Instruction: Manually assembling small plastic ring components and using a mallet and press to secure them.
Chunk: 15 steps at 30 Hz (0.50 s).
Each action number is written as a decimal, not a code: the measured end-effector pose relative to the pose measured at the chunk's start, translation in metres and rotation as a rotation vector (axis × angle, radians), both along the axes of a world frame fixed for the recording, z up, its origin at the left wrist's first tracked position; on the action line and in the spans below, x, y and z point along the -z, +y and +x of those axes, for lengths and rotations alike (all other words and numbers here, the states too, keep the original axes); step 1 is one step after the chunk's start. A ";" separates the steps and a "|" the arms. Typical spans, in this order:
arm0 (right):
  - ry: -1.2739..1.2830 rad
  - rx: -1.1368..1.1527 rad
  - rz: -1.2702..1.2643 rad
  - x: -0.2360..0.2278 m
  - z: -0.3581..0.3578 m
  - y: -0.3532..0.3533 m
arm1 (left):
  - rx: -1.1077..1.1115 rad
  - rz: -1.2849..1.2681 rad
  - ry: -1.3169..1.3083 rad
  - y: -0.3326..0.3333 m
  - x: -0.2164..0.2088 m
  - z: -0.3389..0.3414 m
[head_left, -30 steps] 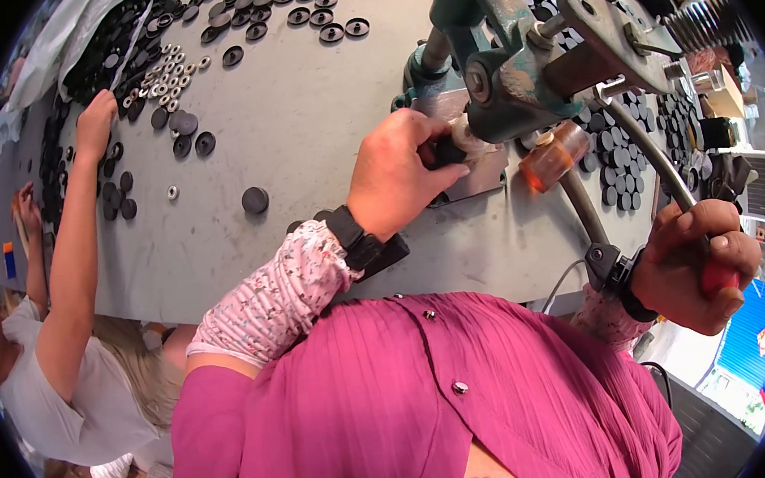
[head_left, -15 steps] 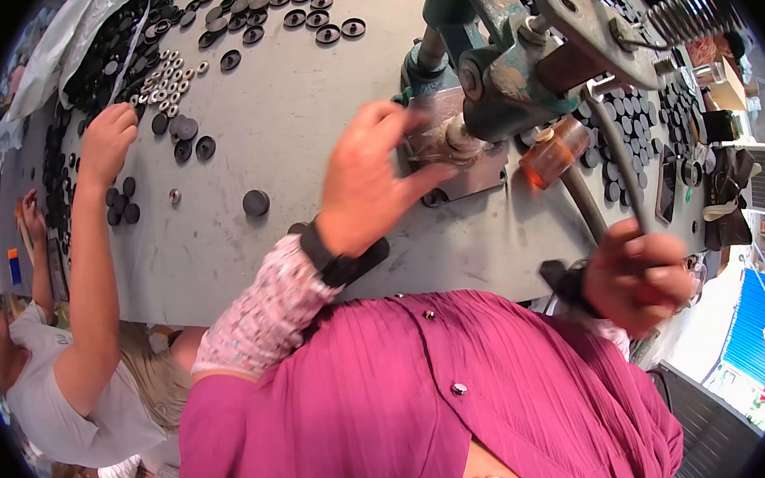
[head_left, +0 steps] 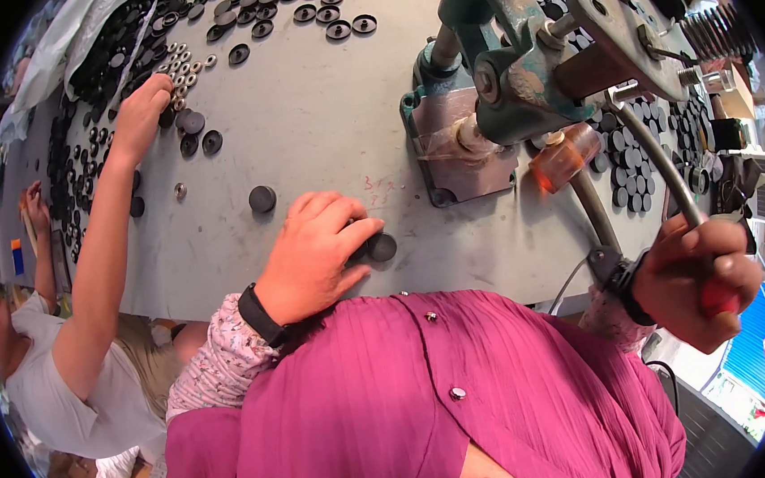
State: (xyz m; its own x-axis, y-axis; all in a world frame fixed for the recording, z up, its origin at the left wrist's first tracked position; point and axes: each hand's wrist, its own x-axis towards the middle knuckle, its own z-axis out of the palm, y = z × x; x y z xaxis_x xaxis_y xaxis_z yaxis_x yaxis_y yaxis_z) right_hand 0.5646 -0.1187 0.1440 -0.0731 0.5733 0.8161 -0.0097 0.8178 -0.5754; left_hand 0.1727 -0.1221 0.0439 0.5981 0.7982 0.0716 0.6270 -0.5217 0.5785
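My left hand (head_left: 312, 255) is low over the table near its front edge, fingers curled and pressed around a black round cap (head_left: 358, 250) mostly hidden beneath them. Another black round cap (head_left: 382, 247) lies right beside the fingertips. With my right hand (head_left: 699, 281) I grip the red-ended lever (head_left: 660, 150) of a green hand press (head_left: 514, 85). Under the press head, a clear plate and a small die (head_left: 470, 133) sit on the metal base (head_left: 472, 182). An orange translucent cylinder (head_left: 565, 160) stands beside the press.
A co-worker's hand (head_left: 146, 109) reaches among small metal rings (head_left: 183, 73) at the far left. Black caps (head_left: 329, 14) lie scattered at the back, with many more (head_left: 632, 161) right of the press. A single black cap (head_left: 262, 199) and a small metal piece (head_left: 180, 190) lie left of centre.
My left hand has drawn back from the press base to the caps near the front edge. My right hand has moved right and outward with the lever. The co-worker's hand has shifted right.
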 end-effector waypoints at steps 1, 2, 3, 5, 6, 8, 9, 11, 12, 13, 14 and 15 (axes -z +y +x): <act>0.008 -0.010 -0.053 -0.010 -0.001 0.003 | 0.029 0.006 0.030 0.001 0.004 -0.007; 0.009 -0.009 -0.054 -0.017 -0.003 0.006 | 0.059 0.011 0.062 0.000 0.005 -0.010; 0.041 -0.020 -0.089 -0.023 -0.005 0.008 | 0.060 0.009 0.063 0.001 0.003 -0.007; 0.070 -0.027 -0.122 -0.025 -0.006 0.011 | 0.008 -0.030 0.014 0.004 0.000 0.004; 0.104 0.001 -0.104 -0.024 -0.006 0.012 | 0.011 -0.031 0.013 0.006 0.002 0.007; 0.138 0.027 -0.087 -0.025 -0.008 0.012 | 0.106 -0.028 0.001 0.008 0.009 0.013; 0.164 0.030 -0.099 -0.025 -0.010 0.012 | 0.105 -0.029 0.000 0.008 0.011 0.017; 0.190 0.037 -0.109 -0.026 -0.012 0.012 | 0.016 -0.018 -0.127 0.013 0.014 0.025; 0.184 0.042 -0.106 -0.025 -0.012 0.013 | 0.017 -0.017 -0.127 0.020 0.016 0.033; 0.177 0.043 -0.101 -0.026 -0.012 0.014 | -0.063 -0.041 -0.255 0.029 0.018 0.045; 0.177 0.038 -0.099 -0.026 -0.012 0.013 | -0.146 -0.064 -0.382 0.037 0.020 0.057; 0.170 0.036 -0.117 -0.026 -0.011 0.011 | -0.150 -0.061 -0.382 0.044 0.022 0.070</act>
